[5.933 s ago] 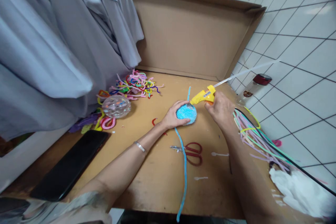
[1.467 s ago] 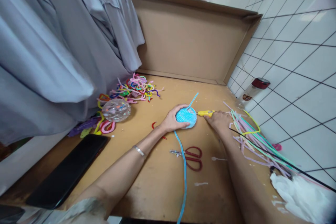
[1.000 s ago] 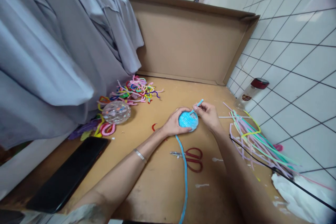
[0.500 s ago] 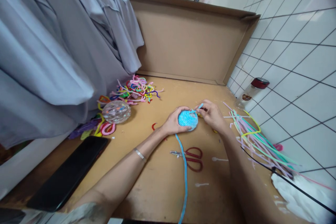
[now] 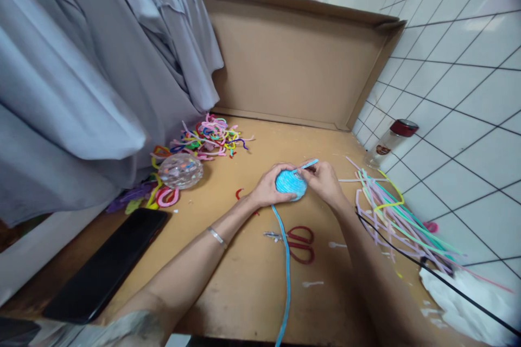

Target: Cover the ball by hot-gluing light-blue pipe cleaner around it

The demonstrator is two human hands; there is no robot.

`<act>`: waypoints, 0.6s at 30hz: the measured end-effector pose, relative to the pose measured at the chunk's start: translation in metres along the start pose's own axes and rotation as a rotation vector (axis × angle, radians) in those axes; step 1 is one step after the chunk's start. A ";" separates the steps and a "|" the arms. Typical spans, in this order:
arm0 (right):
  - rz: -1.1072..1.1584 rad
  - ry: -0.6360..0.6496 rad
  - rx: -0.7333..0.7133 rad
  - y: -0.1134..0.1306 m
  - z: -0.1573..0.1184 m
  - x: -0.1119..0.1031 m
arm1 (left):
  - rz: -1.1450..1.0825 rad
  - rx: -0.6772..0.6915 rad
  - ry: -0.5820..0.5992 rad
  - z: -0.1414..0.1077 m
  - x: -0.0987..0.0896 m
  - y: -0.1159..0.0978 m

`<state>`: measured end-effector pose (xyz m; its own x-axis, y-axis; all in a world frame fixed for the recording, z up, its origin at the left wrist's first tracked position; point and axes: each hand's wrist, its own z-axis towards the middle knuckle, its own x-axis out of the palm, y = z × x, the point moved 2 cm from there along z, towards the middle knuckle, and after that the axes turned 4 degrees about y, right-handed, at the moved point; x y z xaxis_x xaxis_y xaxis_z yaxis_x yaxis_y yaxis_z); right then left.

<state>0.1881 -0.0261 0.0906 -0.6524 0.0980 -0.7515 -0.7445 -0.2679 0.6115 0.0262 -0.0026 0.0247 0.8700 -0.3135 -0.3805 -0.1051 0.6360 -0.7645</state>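
Observation:
A blue ball wound from fuzzy pipe cleaner (image 5: pixel 290 185) sits in my left hand (image 5: pixel 272 184), whose fingers and thumb wrap its left side. At the ball's upper right, my right hand (image 5: pixel 321 178) is closed, pinching the short blue pipe cleaner end (image 5: pixel 311 164) that sticks out near the top. A long blue strand (image 5: pixel 288 276) hangs from below the ball toward the table's front edge. It crosses over red-handled scissors (image 5: pixel 300 244) lying on the table just in front of my hands.
Loose pastel pipe cleaners (image 5: pixel 391 211) lie at right beside a lidded glass jar (image 5: pixel 385 146) and white tissue (image 5: pixel 459 298). At left are a black phone (image 5: pixel 108 263), a clear faceted bowl (image 5: pixel 180 171) and a colourful pipe cleaner pile (image 5: pixel 214 138). A cardboard panel (image 5: pixel 288 59) stands behind.
My right hand has moved slightly left, closer against the ball. The short blue end now points more to the right. My left hand keeps its hold.

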 end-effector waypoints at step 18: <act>-0.288 -0.036 -0.402 0.000 -0.003 -0.003 | -0.075 -0.044 0.011 0.000 0.000 -0.003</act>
<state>0.1900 -0.0293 0.0922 -0.4381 0.2535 -0.8624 -0.7862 -0.5732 0.2309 0.0270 -0.0042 0.0270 0.8707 -0.3674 -0.3270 -0.0610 0.5791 -0.8130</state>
